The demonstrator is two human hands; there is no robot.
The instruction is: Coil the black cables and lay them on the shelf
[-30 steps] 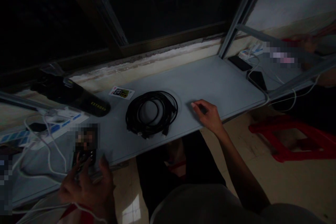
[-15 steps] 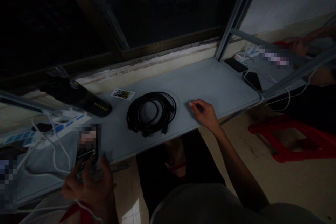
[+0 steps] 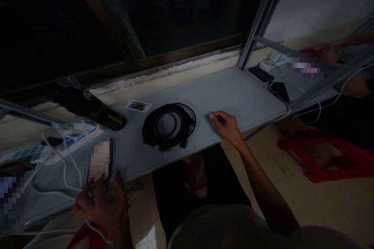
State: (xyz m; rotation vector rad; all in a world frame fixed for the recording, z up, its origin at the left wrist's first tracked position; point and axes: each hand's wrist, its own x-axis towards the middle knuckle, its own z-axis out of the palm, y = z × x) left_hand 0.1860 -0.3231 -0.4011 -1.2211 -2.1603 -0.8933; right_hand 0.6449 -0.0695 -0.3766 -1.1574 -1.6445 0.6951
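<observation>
My left hand [image 3: 102, 204] is at the near left edge of the shelf, fingers apart, fingertips at the lower end of a smartphone [image 3: 99, 160] lying flat with its screen lit and blurred out. Nothing is gripped in it. My right hand [image 3: 228, 126] rests at the front edge, fingers curled in towards the thumb, with nothing visible in them. Between the hands lies a coiled bundle of black cables [image 3: 150, 126], its plug ends towards me. The right hand is a little way to the right of the coil, not touching it.
A dark bottle [image 3: 108, 116] lies tilted at the left by a power strip [image 3: 84, 134] with white cords. A printed card [image 3: 138, 106] lies behind the coil. Right of the metal frame post [image 3: 248, 50] are two dark phones and another person's arm [image 3: 333, 56]. A red stool [image 3: 295, 146] stands below.
The phone's screen has turned from mostly dark to bright. The view has shifted slightly. My hands and the cable coil stay about where they were.
</observation>
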